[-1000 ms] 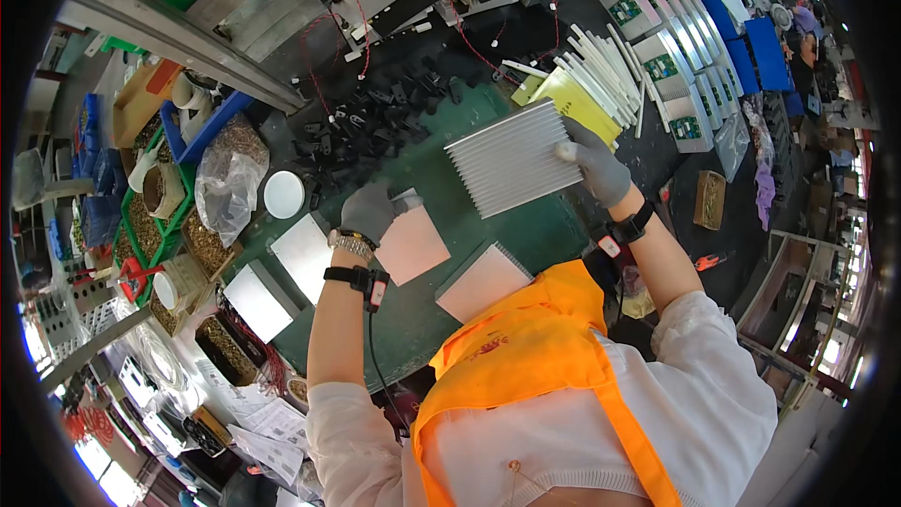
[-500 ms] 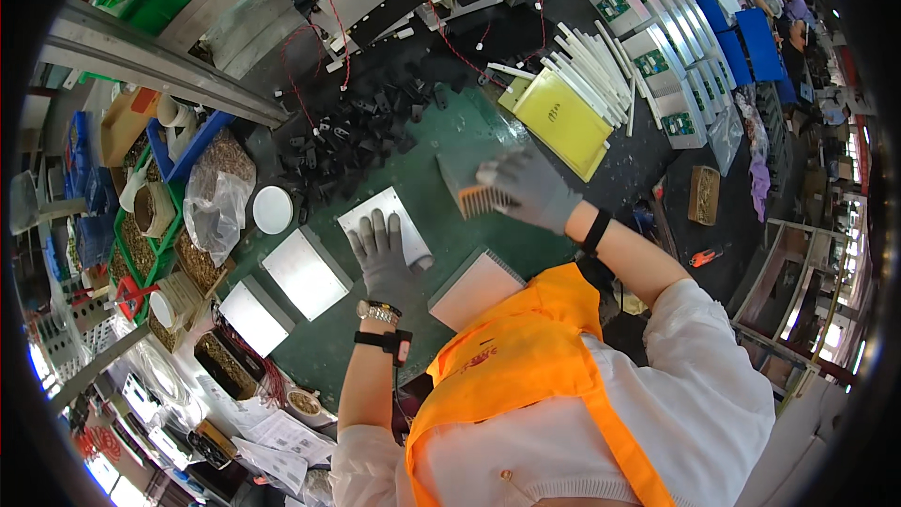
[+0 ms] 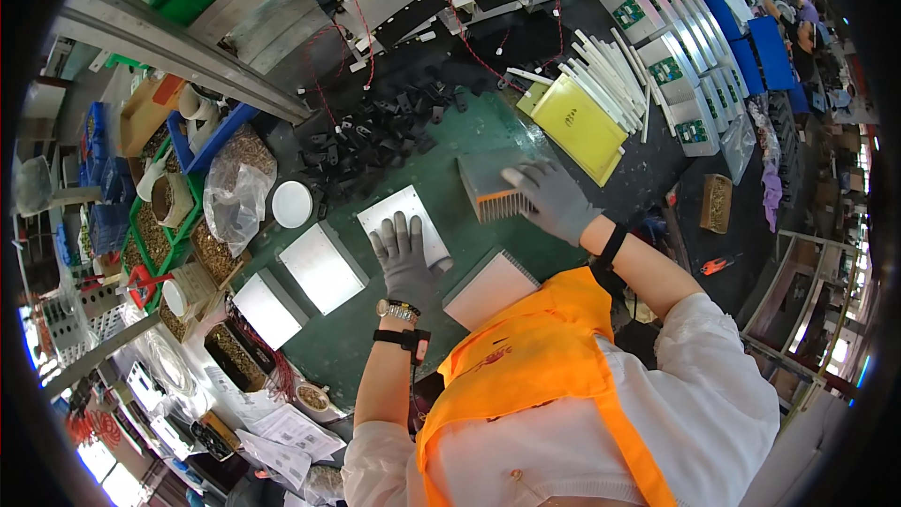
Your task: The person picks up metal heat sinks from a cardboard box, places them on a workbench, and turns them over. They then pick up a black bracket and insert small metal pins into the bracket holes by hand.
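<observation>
In the head view, our left hand lies flat, fingers spread, on a plate; our right hand grasps a finned block at the plate's two o'clock. We seem to be positioning the block; the next move likely calls for a firm right grip.

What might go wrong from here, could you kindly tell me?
The right hand is on a finned block, whose exposed fins might snag the glove or get bent.

Another block lies close against the orange apron, so a body movement could nudge it.

The left hand rests on a flat silver piece; sliding it toward the loose heap of black parts could scratch it.
</observation>
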`<state>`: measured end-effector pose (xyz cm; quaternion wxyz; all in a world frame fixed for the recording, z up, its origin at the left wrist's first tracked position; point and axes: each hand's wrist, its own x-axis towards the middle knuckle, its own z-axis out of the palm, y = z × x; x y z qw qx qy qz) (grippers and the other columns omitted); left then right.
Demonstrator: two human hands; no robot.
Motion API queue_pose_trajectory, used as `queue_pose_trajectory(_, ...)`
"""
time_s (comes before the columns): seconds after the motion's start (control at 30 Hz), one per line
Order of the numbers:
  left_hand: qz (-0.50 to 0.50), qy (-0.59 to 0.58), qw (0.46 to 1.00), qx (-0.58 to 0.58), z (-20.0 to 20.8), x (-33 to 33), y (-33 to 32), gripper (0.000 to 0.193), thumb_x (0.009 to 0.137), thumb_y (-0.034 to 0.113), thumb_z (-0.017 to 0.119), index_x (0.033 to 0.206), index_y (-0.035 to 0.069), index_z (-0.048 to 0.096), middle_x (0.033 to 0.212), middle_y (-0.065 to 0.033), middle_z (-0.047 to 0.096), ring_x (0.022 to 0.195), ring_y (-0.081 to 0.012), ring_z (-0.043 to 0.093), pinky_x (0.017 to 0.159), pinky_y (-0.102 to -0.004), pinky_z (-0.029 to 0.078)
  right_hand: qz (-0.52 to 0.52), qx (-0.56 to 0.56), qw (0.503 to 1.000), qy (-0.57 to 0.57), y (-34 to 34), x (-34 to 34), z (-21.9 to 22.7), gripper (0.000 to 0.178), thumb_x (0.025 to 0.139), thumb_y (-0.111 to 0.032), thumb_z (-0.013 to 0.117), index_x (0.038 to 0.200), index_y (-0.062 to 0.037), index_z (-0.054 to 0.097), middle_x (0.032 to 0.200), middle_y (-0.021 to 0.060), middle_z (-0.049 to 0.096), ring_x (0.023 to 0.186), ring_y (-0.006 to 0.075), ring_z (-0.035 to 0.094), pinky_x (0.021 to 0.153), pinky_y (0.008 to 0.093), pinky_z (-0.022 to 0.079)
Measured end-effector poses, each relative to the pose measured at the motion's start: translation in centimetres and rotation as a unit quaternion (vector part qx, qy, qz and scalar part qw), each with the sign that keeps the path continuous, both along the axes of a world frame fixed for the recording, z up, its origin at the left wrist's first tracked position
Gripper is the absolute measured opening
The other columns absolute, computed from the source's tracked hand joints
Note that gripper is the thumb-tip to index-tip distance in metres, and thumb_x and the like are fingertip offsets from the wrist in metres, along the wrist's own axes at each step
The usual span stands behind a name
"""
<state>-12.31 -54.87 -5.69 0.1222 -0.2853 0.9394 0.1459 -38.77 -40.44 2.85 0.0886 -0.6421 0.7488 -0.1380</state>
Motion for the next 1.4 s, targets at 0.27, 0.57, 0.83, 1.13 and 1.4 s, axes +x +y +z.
queue_pose_trajectory(0.27,-0.015,-0.087,0.996,0.009,1.9,-0.8,-0.4,0.103,0.077,0.062,0.063,0.153,0.009,0.019,0.160,-0.0163,0.011,0.148,-0.0369,0.001,0.117,-0.0562,-0.006,-0.257,-0.023,0.959,-0.118,1.9,-1.5,4.1,0.055,0.082,-0.015,0.071,0.132,-0.0076,0.049,0.109,0.0160,0.058,0.101,0.0338,0.059,0.089,0.0383,0.048)
queue_pose_trajectory(0.57,-0.014,-0.068,0.997,-0.040,1.0,-0.5,-0.3,0.103,0.073,0.070,0.059,0.152,0.013,0.025,0.160,-0.0150,0.013,0.148,-0.0366,0.004,0.116,-0.0585,-0.006,-0.416,-0.080,0.885,-0.194,2.6,-4.8,-0.3,0.053,0.086,-0.026,0.067,0.130,-0.0011,0.051,0.115,0.0164,0.056,0.107,0.0293,0.057,0.093,0.0369,0.046)
queue_pose_trajectory(0.83,-0.006,-0.018,1.000,-0.017,0.7,0.2,0.5,0.097,0.076,0.060,0.064,0.151,0.012,0.025,0.158,-0.0154,0.018,0.147,-0.0360,0.009,0.116,-0.0600,-0.002,-0.447,-0.019,0.864,-0.233,-3.0,1.3,-3.7,0.096,0.077,-0.015,0.075,0.151,-0.0049,0.014,0.140,0.0219,0.041,0.126,0.0362,0.047,0.108,0.0380,0.036)
queue_pose_trajectory(1.13,0.013,-0.098,0.995,0.013,2.9,-0.6,0.6,0.094,0.082,0.065,0.056,0.154,0.019,0.019,0.161,-0.0075,0.012,0.149,-0.0292,0.006,0.109,-0.0715,0.000,-0.298,-0.008,0.952,0.070,-2.8,-2.0,-1.5,0.063,0.078,-0.022,0.071,0.135,-0.0074,0.047,0.122,0.0205,0.054,0.107,0.0378,0.055,0.091,0.0463,0.046)
queue_pose_trajectory(1.4,0.047,-0.074,0.996,-0.018,3.0,-0.5,0.1,0.095,0.076,0.067,0.061,0.152,0.020,0.028,0.160,-0.0076,0.017,0.148,-0.0294,0.013,0.110,-0.0662,0.013,-0.066,0.243,0.967,-0.031,-0.3,3.9,-2.3,0.079,0.076,-0.041,0.074,0.144,-0.0191,0.039,0.149,0.0136,0.033,0.138,0.0372,0.030,0.112,0.0498,0.028)
